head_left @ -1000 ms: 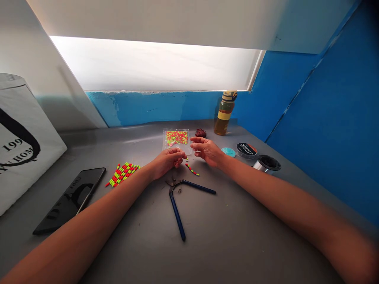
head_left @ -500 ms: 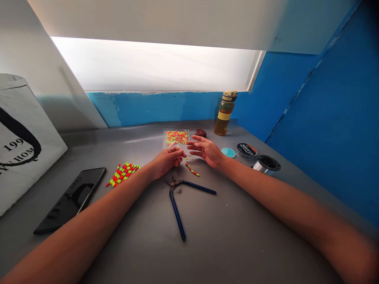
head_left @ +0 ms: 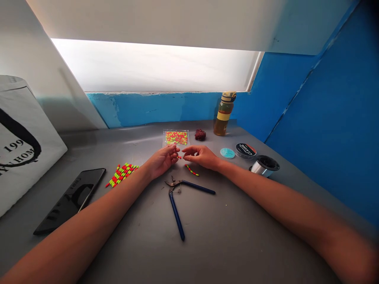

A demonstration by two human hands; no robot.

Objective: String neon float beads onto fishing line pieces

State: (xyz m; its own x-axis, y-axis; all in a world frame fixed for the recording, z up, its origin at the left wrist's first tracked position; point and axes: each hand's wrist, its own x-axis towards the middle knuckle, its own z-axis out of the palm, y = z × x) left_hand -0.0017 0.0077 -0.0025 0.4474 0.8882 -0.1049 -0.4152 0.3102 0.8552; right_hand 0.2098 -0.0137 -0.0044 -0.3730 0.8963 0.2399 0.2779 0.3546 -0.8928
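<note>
My left hand [head_left: 164, 159] is palm-up with its fingers curled and closed. Small red beads [head_left: 179, 157] show at its fingertips, partly hidden by them. Facing it, my right hand [head_left: 203, 156] has thumb and fingers drawn together in a pinch close to those beads; whatever lies between its fingertips is too small to name. Just below the hands, a short row of red and yellow-green beads [head_left: 192, 170] lies on the grey table. Nearer to me rest pliers [head_left: 177, 187] with dark blue handles, spread apart. Behind my left hand is a clear bag of matching beads [head_left: 177, 137].
Left of my forearm lie a woven bead panel [head_left: 122, 173] and a black phone [head_left: 71, 201]. A white printed bag [head_left: 26, 146] stands at far left. To the right are a dark red cord bundle [head_left: 200, 134], a bottle [head_left: 223, 116], round labels [head_left: 227, 153] and a line spool [head_left: 264, 166].
My right hand has gone from spread fingers to a pinch, turning palm-down. The left hand has rolled more palm-up, and red beads now show at its fingertips.
</note>
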